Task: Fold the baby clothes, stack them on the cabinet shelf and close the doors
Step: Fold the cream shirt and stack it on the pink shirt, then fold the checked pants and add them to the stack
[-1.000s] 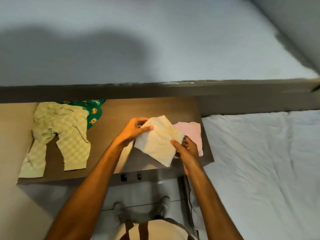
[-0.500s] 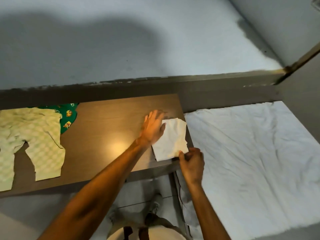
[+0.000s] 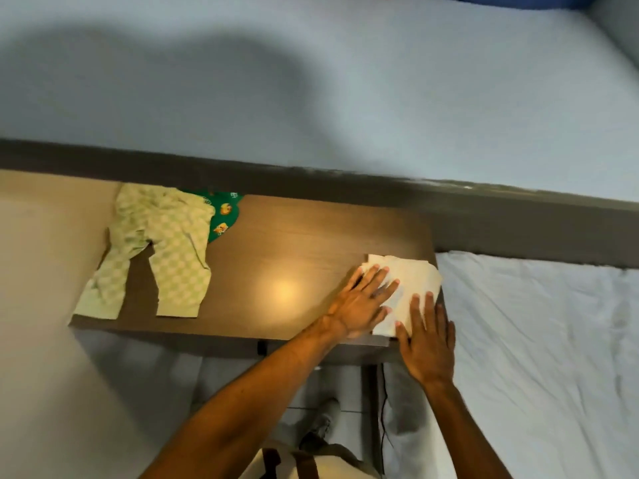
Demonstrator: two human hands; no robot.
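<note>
Left hand (image 3: 363, 304): laid flat, palm down, on the left part of the folded cream garment (image 3: 409, 288); fingers (image 3: 378, 278) straight and slightly spread, gripping nothing.
Right hand (image 3: 427, 344): also flat and palm down — its fingers (image 3: 420, 311) lie a little apart on the near right part of the same garment, while the palm reaches past the bench's front edge.
Folded cream garment: a small, roughly square bundle at the right front corner of the bench (image 3: 294, 257), its right edge at the bench's right side, just beside the bed.
Green checked baby trousers (image 3: 159, 250): spread out unfolded on the left part of the bench, legs pointing toward the person, well apart from the cream garment.
Green printed garment (image 3: 223, 216): mostly hidden under the trousers' waist — only a patch with small yellow figures shows at the back of the bench.
Bench: brown wood grain, with a bright glare spot near its middle.
Bed (image 3: 539, 340): white wrinkled sheet, right of the bench.
Wall (image 3: 311, 81): pale blue with a dark band along its base.
</note>
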